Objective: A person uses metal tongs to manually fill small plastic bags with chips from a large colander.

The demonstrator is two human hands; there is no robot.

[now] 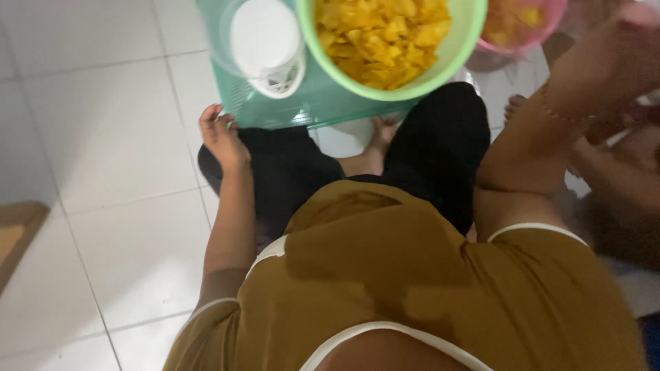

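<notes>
My left hand (221,139) rests on my left knee, fingers loosely curled and holding nothing, right beside the corner of a teal plastic basket tray (309,103). On the tray stand a green bowl (459,48) full of yellow cut pieces and a white round container (267,42). My right hand (615,58) is raised at the upper right, blurred and partly out of frame, with a thin band on its wrist. I cannot tell what it holds. I sit in a brown shirt and black trousers.
A pink bowl (543,31) with more yellow pieces sits behind the green one. My bare foot (381,132) shows under the tray, and another foot (514,106) lies to the right. White floor tiles (103,137) spread to the left. A brown object (17,230) sits at the left edge.
</notes>
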